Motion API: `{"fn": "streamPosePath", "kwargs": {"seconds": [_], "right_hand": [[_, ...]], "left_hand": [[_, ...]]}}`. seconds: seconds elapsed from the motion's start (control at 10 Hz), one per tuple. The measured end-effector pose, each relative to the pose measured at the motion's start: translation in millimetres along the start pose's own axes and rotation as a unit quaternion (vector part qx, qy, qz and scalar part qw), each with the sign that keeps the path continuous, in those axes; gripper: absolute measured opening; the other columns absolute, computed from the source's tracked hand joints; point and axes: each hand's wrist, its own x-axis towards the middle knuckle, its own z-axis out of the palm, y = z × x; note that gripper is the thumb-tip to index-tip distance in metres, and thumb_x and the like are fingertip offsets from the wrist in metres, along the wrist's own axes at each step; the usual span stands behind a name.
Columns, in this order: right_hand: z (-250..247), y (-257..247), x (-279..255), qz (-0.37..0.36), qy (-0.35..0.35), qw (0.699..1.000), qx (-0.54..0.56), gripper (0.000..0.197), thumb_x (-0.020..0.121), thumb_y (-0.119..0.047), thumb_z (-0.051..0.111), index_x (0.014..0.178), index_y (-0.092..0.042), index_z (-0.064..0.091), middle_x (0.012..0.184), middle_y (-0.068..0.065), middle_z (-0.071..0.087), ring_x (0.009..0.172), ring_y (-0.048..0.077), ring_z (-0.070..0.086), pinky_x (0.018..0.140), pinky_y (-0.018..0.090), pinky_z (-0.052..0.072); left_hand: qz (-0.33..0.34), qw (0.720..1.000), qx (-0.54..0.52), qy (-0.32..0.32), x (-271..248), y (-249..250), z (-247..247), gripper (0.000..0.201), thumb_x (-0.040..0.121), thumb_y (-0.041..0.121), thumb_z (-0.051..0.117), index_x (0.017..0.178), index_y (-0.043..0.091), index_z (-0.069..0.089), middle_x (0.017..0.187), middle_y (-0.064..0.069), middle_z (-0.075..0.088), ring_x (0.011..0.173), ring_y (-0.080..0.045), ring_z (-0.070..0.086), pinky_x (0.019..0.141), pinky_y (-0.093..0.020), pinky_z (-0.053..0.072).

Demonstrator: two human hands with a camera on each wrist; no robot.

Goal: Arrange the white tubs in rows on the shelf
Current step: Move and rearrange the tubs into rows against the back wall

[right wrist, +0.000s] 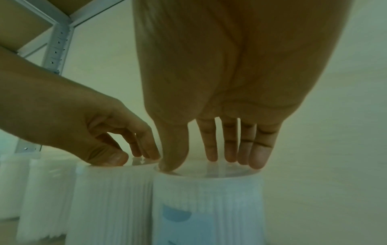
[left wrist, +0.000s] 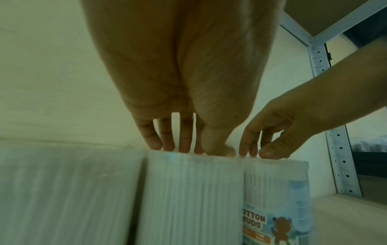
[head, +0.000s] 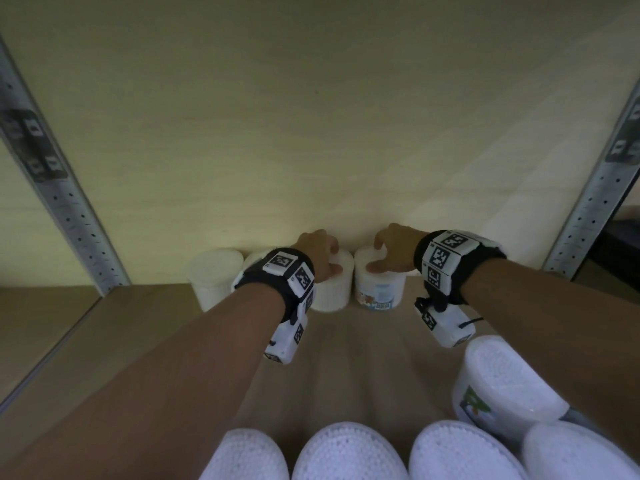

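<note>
Two white tubs stand side by side at the back of the shelf. My left hand [head: 329, 258] rests its fingertips and thumb on the lid of the plain ribbed tub [head: 330, 289]. My right hand [head: 381, 254] does the same on the tub with a blue bear label [head: 379, 285]. In the right wrist view the right hand's fingertips [right wrist: 257, 159] sit on the clear lid of the labelled tub [right wrist: 209, 190], not around it. The left wrist view shows the left hand [left wrist: 194, 149] on the plain tub [left wrist: 188, 190]. Two more tubs [head: 214, 277] stand further left in that row, one partly hidden.
Several white tubs [head: 346, 452] line the shelf's front edge, and a labelled one [head: 502, 382] stands at the right under my forearm. Perforated metal uprights [head: 69, 216] [head: 588, 202] frame the bay. The wooden shelf board [head: 363, 358] lies bare between the two rows.
</note>
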Motion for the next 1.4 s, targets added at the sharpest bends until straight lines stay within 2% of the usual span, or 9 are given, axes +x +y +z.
{"fn": "streamPosePath", "kwargs": {"seconds": [0.1,0.3,0.4,0.5,0.6,0.9,1.2,1.3,1.4], "right_hand": [[-1.1,-1.3,0.3,-0.003,-0.004,1.000,0.010,0.063,0.090,-0.046,0.057,0.139,-0.010,0.042,0.143,0.010,0.039,0.128,0.028,0.045,0.104,0.034,0.040],[-7.0,1.4,-2.4,-0.036,-0.038,0.998,0.026,0.056,0.090,-0.020,0.061,0.142,-0.018,0.041,0.148,0.006,0.038,0.133,0.026,0.042,0.107,0.032,0.038],[-8.3,3.7,-4.1,-0.039,-0.010,0.998,0.052,0.057,0.084,-0.012,0.067,0.137,-0.020,0.049,0.141,0.004,0.048,0.129,0.024,0.049,0.102,0.030,0.042],[-7.9,1.8,-2.9,-0.027,0.004,0.998,0.060,0.052,0.090,-0.028,0.062,0.137,-0.014,0.047,0.141,0.007,0.045,0.127,0.026,0.047,0.102,0.032,0.041],[-4.0,-1.1,-1.5,-0.005,-0.007,0.999,0.032,0.065,0.089,-0.047,0.058,0.140,-0.011,0.043,0.143,0.009,0.043,0.128,0.027,0.046,0.105,0.034,0.039],[-4.8,-3.1,-2.9,-0.033,-0.014,0.999,-0.007,0.060,0.089,-0.036,0.061,0.142,-0.014,0.041,0.145,0.007,0.040,0.131,0.026,0.043,0.107,0.034,0.037],[-2.6,-4.9,0.5,-0.046,-0.002,0.998,-0.051,0.062,0.088,-0.035,0.064,0.141,-0.010,0.043,0.144,0.008,0.044,0.131,0.027,0.046,0.107,0.034,0.038],[-2.3,-5.6,2.2,-0.050,-0.002,0.997,-0.058,0.063,0.088,-0.037,0.064,0.140,-0.010,0.044,0.144,0.008,0.045,0.130,0.027,0.046,0.106,0.034,0.039],[-1.8,-5.2,3.9,-0.048,-0.003,0.997,-0.056,0.062,0.087,-0.037,0.065,0.140,-0.010,0.044,0.143,0.008,0.045,0.130,0.027,0.047,0.107,0.034,0.040]], "left_hand": [[0.002,1.000,-0.002,0.000,0.4,-1.5,0.0,0.048,0.092,0.034,0.057,0.133,0.011,0.048,0.139,-0.011,0.040,0.129,-0.032,0.042,0.107,-0.042,0.038],[0.002,1.000,-0.006,-0.001,0.3,-0.5,1.0,0.049,0.092,0.034,0.057,0.134,0.011,0.047,0.140,-0.010,0.040,0.130,-0.031,0.040,0.107,-0.042,0.037],[0.002,1.000,-0.006,0.003,-0.4,-0.7,1.9,0.048,0.092,0.033,0.057,0.134,0.012,0.047,0.139,-0.010,0.040,0.129,-0.031,0.040,0.107,-0.042,0.037],[0.002,1.000,-0.010,0.004,-0.1,-0.9,2.1,0.046,0.093,0.033,0.056,0.133,0.012,0.047,0.138,-0.010,0.041,0.129,-0.031,0.040,0.107,-0.042,0.037],[0.003,1.000,-0.010,0.006,-0.4,-0.3,2.2,0.046,0.093,0.033,0.056,0.133,0.012,0.047,0.138,-0.010,0.041,0.128,-0.031,0.041,0.107,-0.043,0.037],[0.004,1.000,-0.003,0.006,0.1,-2.0,1.8,0.047,0.093,0.034,0.056,0.133,0.012,0.047,0.140,-0.010,0.040,0.129,-0.030,0.040,0.107,-0.041,0.037],[0.007,1.000,-0.018,0.002,-2.9,-1.3,1.9,0.047,0.094,0.032,0.055,0.135,0.012,0.046,0.139,-0.010,0.040,0.130,-0.030,0.040,0.107,-0.041,0.037],[0.013,1.000,-0.022,-0.009,-4.5,-2.2,0.1,0.045,0.094,0.027,0.056,0.135,0.014,0.046,0.139,-0.010,0.040,0.129,-0.029,0.042,0.106,-0.038,0.037],[0.024,0.999,-0.019,-0.039,-5.5,-1.9,-6.1,0.044,0.094,0.016,0.055,0.137,0.015,0.045,0.142,-0.009,0.039,0.130,-0.028,0.043,0.105,-0.035,0.037]]}}
